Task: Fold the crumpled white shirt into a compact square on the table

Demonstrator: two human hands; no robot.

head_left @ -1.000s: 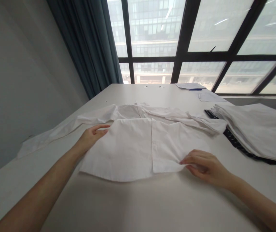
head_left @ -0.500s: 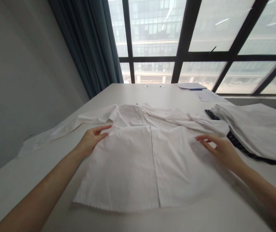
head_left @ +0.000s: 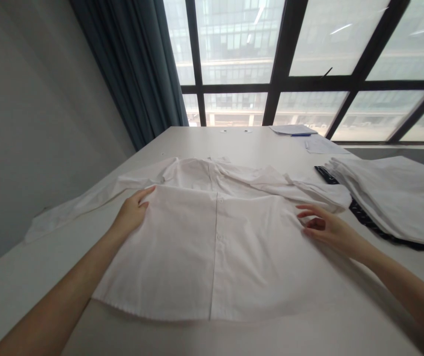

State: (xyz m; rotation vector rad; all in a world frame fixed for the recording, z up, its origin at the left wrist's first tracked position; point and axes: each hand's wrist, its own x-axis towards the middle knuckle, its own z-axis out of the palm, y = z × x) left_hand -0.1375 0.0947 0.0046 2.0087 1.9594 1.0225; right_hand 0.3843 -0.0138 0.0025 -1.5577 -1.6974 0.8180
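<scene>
A white button-front shirt [head_left: 175,247] lies across the table, its lower front toward me and its sleeves stretched out at the far side. A small button shows on the front strip, right of the centre line. My left hand [head_left: 132,210] pinches the shirt's left side edge between thumb and fingers. At the opposite edge is my right hand [head_left: 321,227], with thumb and fingertips apart and bent beside the cloth. Whether those fingertips touch the fabric is hard to tell.
On the right, a stack of folded white cloth [head_left: 401,198] rests on a black patterned piece [head_left: 371,225]. Papers [head_left: 293,129] and a blue pen [head_left: 301,135] lie at the far end of the white table [head_left: 197,141]. A dark curtain [head_left: 134,64] hangs by the window.
My left hand has moved left, drawing the shirt's front left and flatter, and the button strip shifted with it. My right hand's fingers have spread at the right edge.
</scene>
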